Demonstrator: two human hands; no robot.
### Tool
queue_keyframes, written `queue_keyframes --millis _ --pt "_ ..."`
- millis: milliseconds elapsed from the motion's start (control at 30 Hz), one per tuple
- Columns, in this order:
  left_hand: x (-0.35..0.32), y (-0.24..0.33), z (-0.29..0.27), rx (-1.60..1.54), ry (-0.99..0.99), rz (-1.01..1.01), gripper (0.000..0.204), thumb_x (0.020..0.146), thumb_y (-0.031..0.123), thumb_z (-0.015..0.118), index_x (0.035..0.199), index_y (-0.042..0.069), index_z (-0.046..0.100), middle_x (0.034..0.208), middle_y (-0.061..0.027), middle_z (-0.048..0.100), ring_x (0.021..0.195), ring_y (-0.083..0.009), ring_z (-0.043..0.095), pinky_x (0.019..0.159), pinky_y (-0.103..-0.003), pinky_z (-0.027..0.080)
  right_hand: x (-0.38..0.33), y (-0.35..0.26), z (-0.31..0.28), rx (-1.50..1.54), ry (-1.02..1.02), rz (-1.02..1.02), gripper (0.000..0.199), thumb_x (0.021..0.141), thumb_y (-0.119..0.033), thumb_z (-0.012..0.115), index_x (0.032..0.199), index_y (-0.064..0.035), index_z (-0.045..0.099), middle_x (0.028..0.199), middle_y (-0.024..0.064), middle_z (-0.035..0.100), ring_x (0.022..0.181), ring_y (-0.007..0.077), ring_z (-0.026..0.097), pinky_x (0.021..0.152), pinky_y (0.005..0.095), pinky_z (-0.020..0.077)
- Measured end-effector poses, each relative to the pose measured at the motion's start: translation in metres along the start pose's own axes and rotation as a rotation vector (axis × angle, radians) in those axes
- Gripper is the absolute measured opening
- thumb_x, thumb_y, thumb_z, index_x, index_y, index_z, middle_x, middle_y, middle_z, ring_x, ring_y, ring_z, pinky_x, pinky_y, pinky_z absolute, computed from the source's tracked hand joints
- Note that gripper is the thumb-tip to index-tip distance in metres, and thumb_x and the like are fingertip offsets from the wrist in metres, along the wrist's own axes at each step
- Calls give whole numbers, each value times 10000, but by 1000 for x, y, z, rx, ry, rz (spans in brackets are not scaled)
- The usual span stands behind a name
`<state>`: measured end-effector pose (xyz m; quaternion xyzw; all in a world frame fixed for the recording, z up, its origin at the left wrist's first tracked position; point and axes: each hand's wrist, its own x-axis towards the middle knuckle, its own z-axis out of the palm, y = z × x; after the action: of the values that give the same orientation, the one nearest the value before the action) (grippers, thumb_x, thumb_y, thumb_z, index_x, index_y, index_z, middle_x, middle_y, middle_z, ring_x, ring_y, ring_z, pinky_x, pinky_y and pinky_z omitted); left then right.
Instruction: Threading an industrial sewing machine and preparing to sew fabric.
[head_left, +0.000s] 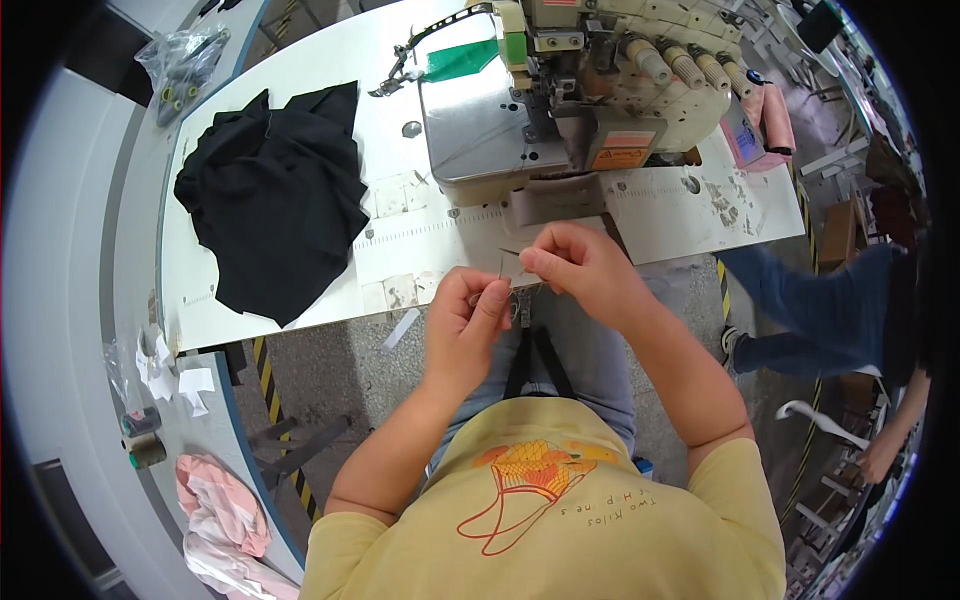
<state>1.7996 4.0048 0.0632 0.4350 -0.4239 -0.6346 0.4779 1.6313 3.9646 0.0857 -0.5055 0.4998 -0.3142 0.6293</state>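
Far left of our fingers and beyond them, we see a clear plastic bag (183,72) holding dark pieces with yellow-green rings; we cannot name them. Nearer, left of and ahead of our fingers, black fabric (275,195) lies rumpled on the white table (660,215), touched by neither hand. Our left hand (462,328) has thumb and forefinger narrowed to a pinch, and a fine line shows at their tips, too faint to identify. Between our hands, at the right fingertips, is a thin dark item (509,251). Our right hand (582,272) pinches it, forefinger curled over the thumb. We judge the step in hand to be close fingertip work on this item; the next move calls for a light pinch and steady, well-aligned tips. Ahead of our fingers stands the sewing machine (625,105). Farther right sits a pink box (743,142); whether the pink roll (772,115) there is inside or beside it, we cannot tell.
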Motion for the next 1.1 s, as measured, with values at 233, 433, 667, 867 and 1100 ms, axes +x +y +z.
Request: queue_keyframes --millis 233,433,667,867,1100 --pt "-13 43 -5 619 -368 -66 43 862 73 565 855 30 568 671 -41 581 592 -91 569 551 -201 440 -38 3 2 -145 207 -110 210 886 -249 544 901 -42 580 771 -13 543 630 64 464 540 213 376" --pt "6 65 6 480 -240 380 90 796 13 618 884 27 622 724 -58 637 607 -145 623 585 -247 497 -63 21 20 661 -172 70 210 932 -235 468 988 -45 541 704 -3 523 586 78 467 528 203 359" --pt "24 36 13 427 -239 246 225 832 -49 546 1054 -13 560 1143 -108 553 972 -152 570 819 -247 469 -39 -15 -58 93 554 -340 222 903 -249 533 896 -33 586 632 -21 505 567 49 445 511 197 346" --pt "19 27 18 653 -251 374 211 800 30 603 1010 46 595 1066 -94 587 900 -208 580 773 -277 476 -18 0 -118 -787 807 -406 147 825 -114 576 873 22 602 800 122 591 674 228 568 601 323 446" --pt "12 17 13 629 -259 264 168 804 35 594 970 56 611 999 -78 610 868 -204 590 766 -282 474 -5 53 -153 -1120 1035 -374 124 795 -43 517 849 8 616 905 173 586 817 357 554 742 431 446"
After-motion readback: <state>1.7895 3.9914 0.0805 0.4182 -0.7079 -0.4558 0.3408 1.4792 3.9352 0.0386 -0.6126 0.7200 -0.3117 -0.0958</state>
